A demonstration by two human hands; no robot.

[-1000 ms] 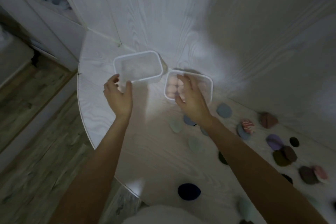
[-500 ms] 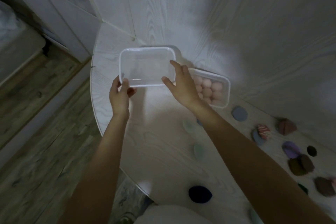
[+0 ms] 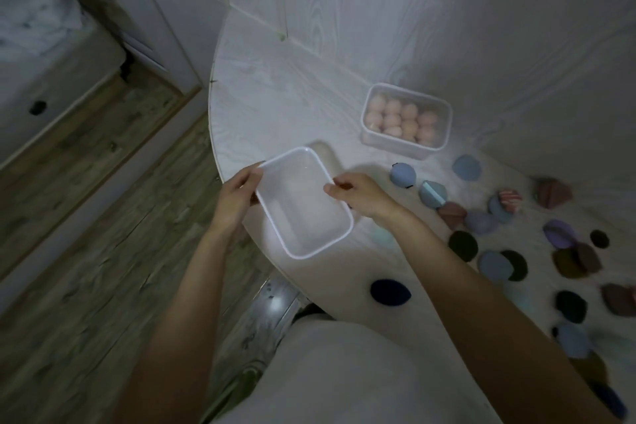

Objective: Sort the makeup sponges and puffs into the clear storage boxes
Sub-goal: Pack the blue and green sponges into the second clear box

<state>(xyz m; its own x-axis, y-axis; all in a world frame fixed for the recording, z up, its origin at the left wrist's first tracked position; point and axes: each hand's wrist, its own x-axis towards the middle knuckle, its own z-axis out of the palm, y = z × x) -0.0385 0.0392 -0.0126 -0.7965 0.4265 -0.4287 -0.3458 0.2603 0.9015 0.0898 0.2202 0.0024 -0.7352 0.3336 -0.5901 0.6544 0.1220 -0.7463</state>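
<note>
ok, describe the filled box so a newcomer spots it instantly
Look to the back of the white table, against the wall. The clear storage box there stands apart from both hands. Unlike the empty box being held, it is packed with peach egg-shaped sponges.

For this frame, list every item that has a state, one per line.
empty clear box: open, nothing inside, held at the table edge
left hand: grip on the box's left rim
right hand: grip on its right rim
second clear box: lidless, filled with pink sponges
loose puffs: scattered on the table, unsorted
</note>
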